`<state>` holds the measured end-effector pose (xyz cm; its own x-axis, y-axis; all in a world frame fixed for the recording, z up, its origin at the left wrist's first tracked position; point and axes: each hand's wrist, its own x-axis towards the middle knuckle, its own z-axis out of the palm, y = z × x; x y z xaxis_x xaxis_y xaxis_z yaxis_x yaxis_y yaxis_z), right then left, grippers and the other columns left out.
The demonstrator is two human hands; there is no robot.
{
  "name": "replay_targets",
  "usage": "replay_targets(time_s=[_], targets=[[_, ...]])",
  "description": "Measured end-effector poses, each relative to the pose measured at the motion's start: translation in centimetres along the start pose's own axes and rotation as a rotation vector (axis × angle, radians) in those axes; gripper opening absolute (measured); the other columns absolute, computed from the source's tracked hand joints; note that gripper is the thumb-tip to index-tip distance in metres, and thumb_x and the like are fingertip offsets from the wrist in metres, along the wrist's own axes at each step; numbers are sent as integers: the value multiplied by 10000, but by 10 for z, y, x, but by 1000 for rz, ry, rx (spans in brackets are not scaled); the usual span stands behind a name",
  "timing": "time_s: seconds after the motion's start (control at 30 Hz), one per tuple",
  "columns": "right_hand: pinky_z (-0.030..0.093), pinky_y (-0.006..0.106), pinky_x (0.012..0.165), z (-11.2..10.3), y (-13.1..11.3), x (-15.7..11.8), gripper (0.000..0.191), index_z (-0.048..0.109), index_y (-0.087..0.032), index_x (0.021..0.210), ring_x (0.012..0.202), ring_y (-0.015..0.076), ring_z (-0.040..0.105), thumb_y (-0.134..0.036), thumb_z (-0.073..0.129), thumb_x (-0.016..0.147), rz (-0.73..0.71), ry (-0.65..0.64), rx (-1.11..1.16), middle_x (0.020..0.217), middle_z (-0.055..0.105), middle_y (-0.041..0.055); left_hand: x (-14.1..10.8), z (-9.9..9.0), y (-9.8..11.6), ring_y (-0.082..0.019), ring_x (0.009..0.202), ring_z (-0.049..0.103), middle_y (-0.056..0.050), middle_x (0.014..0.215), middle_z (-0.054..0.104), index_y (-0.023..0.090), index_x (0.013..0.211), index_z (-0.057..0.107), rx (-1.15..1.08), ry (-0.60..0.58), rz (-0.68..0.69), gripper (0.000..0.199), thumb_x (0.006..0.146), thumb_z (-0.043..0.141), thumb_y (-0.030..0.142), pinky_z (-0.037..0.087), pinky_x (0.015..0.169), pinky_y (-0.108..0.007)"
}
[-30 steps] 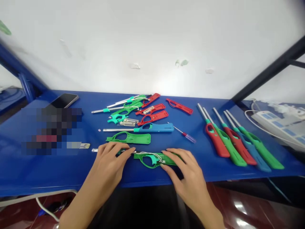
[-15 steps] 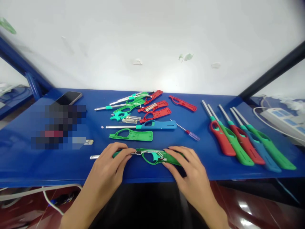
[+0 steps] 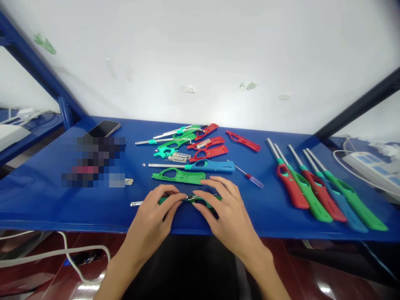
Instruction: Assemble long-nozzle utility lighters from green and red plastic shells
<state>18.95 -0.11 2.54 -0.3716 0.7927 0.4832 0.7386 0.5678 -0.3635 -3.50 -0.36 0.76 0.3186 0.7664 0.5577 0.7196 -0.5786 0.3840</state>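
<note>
A green long-nosed gas lighter (image 3: 195, 197) with its handle opened lies crosswise between my hands, thin wires showing inside. Its metal tube (image 3: 136, 204) sticks out to the left. My left hand (image 3: 161, 208) is closed on the lighter at the tube's base, thumb and forefinger pinching by the black wire end. Bent over the handle, my right hand (image 3: 226, 208) grips around the trigger opening and hides most of the handle. Just behind lies a loose green half-shell (image 3: 190, 178), and beyond it a blue lighter (image 3: 215, 166).
Red half-shells (image 3: 211, 153), a turquoise trigger piece (image 3: 164, 152) and clear fuel tanks (image 3: 179, 157) lie at the back. A screwdriver (image 3: 254, 180) rests right of them. Several whole lighters (image 3: 318, 187) lie at right, near a power strip (image 3: 371, 160). A phone (image 3: 104, 128) is at left.
My right hand has slid left along the handle, closer to my left hand, and now covers more of the wires. My left hand keeps its hold. The camera view has shifted slightly.
</note>
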Motion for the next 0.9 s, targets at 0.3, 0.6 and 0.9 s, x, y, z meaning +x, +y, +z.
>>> replay_targets(time_s=[0.3,0.6,0.9], targets=[[520,490,1104,9,2,3,168,755,-248,1179,1318,289,587,-235,623,1077,-20,-12,18,1287,740,52,-2,1,1,-187,998,655,-50,1113,674,214,1234,691,20,14,35,217,1073,589,110,515,903,-354],[542,470,1069,9,4,1,181,762,-236,1184,1279,275,599,-196,623,1075,-29,-16,36,1231,759,56,-1,3,0,-186,1006,660,-50,1124,691,213,1250,693,22,23,45,225,1063,619,112,517,924,-358],[530,481,1079,8,3,2,172,756,-246,1187,1260,267,611,-223,625,1077,-18,-26,78,1210,761,51,-2,2,4,-184,976,677,-43,1090,704,220,1195,708,19,53,45,192,1063,619,112,522,878,-352]])
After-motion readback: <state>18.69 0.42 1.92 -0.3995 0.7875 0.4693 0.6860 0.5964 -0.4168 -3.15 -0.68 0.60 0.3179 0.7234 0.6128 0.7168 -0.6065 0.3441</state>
